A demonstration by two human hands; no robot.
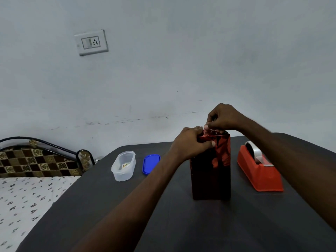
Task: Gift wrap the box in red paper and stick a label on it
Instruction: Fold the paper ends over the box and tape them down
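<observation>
On the dark desk (109, 206), from the left: a clear tub (123, 166) with something small inside, a blue lid (151, 163) flat beside it. Then the tall box (211, 171) standing upright in shiny red paper (221, 151), left hand (190, 142) curled round its top corner, right hand (224, 117) pinching the paper's top edge, perhaps with tape. Just right, a red tape dispenser (260, 170).

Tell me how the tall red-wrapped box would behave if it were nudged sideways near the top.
The red-wrapped box stands upright on its small end, tall for its footprint, so it would probably tip rather than slide. The glossy paper looks slick and may slip under fingers. The left hand and right hand at its top likely steady it for now.
</observation>
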